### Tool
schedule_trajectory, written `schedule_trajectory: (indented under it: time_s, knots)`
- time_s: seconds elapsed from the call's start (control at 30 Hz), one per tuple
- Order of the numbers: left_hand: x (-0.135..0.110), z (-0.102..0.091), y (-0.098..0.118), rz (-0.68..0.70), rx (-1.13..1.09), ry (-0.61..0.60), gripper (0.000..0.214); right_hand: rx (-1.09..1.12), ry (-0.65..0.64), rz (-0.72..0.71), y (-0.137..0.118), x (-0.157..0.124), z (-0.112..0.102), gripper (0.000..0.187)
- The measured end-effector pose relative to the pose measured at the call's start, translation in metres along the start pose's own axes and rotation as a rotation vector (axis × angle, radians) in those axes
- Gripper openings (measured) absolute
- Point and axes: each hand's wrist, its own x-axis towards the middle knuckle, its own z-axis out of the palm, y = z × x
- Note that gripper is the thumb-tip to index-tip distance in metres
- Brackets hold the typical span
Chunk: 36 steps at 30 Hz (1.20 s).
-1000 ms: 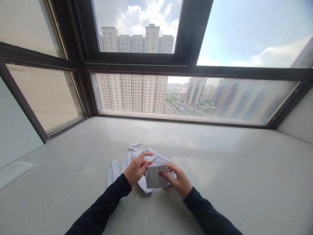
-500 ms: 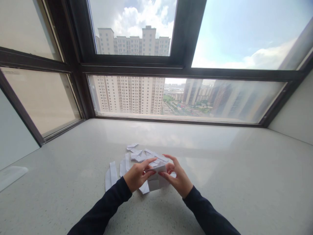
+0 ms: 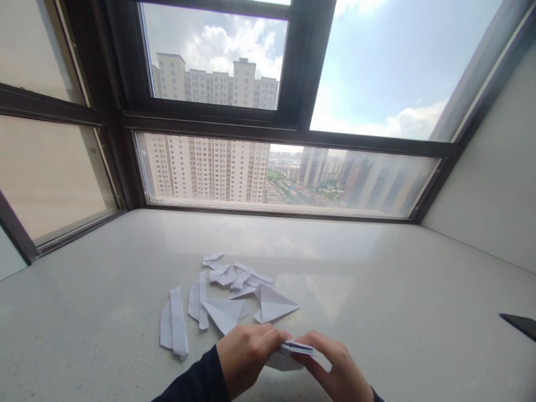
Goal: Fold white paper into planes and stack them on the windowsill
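Low in the head view, my left hand point(image 3: 251, 354) and my right hand point(image 3: 333, 363) pinch a folded white paper piece point(image 3: 287, 360) between them, its layered edge turned upward. Fingers of both hands close on it from either side, and part of it is hidden behind them. Just beyond my hands lie a pointed folded paper point(image 3: 275, 304) and another folded paper point(image 3: 226, 314). Farther left, a folded paper strip piece point(image 3: 173, 324) rests flat, with a second strip piece point(image 3: 199, 301) beside it.
Several small folded papers point(image 3: 237, 276) are heaped behind these. All lie on a speckled pale sill point(image 3: 355, 268) below a dark window frame point(image 3: 272, 215). A dark flat object point(image 3: 521, 325) pokes in at the right edge; its kind is unclear.
My hands have come nearer to me with the paper piece, which is now seen edge-on. The view has shifted, uncovering papers behind and bringing the dark object in at right.
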Motion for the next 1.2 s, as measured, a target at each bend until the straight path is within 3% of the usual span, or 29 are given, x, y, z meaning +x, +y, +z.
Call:
schedule_trajectory:
  time_s: [0.1,0.23,0.37,0.47,0.7,0.83,0.97,1.07,1.13,1.2]
  knots:
    - [0.000,-0.002,-0.006,-0.031,-0.033,0.114,0.032,0.028,0.029,0.037,0.012,0.014,-0.011,0.020]
    - [-0.001,-0.014,-0.014,-0.139,0.029,0.267,0.032,0.018,0.103,0.137,0.054,0.070,-0.053,0.025]
    - [-0.005,-0.013,-0.020,-0.062,0.087,0.199,0.032,-0.179,0.132,0.254,0.101,0.128,-0.092,0.016]
    - [-0.006,-0.007,-0.024,-0.043,0.094,0.157,0.032,-0.269,0.124,0.256,0.120,0.151,-0.101,0.005]
    - [-0.004,-0.001,-0.024,-0.038,0.048,0.098,0.029,-0.461,0.188,0.259,0.140,0.157,-0.090,0.013]
    - [-0.004,0.000,-0.022,-0.056,0.038,0.062,0.027,-0.519,0.295,0.259,0.144,0.154,-0.089,0.038]
    - [-0.005,0.001,-0.022,-0.050,0.057,0.099,0.025,-0.539,0.431,0.194,0.131,0.151,-0.094,0.045]
    - [-0.005,0.003,-0.024,-0.027,0.099,0.114,0.018,-0.525,0.502,0.121,0.106,0.141,-0.081,0.038]
    - [-0.004,0.003,-0.024,-0.024,0.143,0.118,0.013,-0.495,0.443,0.053,0.085,0.130,-0.057,0.035]
    - [-0.004,0.000,-0.026,-0.071,0.196,0.139,0.013,-0.461,0.251,-0.027,0.066,0.117,-0.028,0.038]
